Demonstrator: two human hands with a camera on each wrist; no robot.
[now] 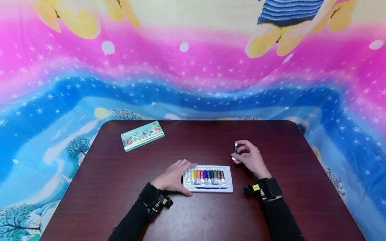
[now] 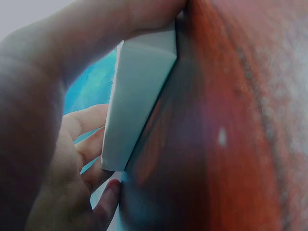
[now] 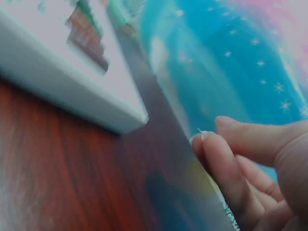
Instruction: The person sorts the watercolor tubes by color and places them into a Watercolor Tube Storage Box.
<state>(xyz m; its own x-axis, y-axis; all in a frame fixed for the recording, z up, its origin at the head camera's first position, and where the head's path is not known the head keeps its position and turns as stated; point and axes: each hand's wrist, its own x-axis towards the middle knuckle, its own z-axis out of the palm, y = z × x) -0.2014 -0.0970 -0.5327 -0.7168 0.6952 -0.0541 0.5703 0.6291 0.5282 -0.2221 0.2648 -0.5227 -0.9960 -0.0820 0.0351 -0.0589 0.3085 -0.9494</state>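
Observation:
A white plastic tray (image 1: 230, 182) lies on the table with a row of colored paint tubes (image 1: 207, 177) and a thin blue paintbrush (image 1: 211, 188) along its near side. My left hand (image 1: 172, 178) grips the tray's left end, thumb at the near edge and fingers at the far edge; the tray's pale side wall (image 2: 139, 91) fills the space between them in the left wrist view. Up and to the right of the tray, my right hand (image 1: 251, 160) pinches a small black paint tube (image 1: 235, 149) between thumb and fingertips. In the right wrist view the fingers mostly hide that tube.
A green illustrated box (image 1: 142, 136) lies at an angle toward the back left of the dark reddish-brown table (image 1: 208, 217). Behind the table hangs a colorful printed cloth (image 1: 187, 83). A wrist camera (image 1: 248, 190) juts from the right wrist, near the tray's right end.

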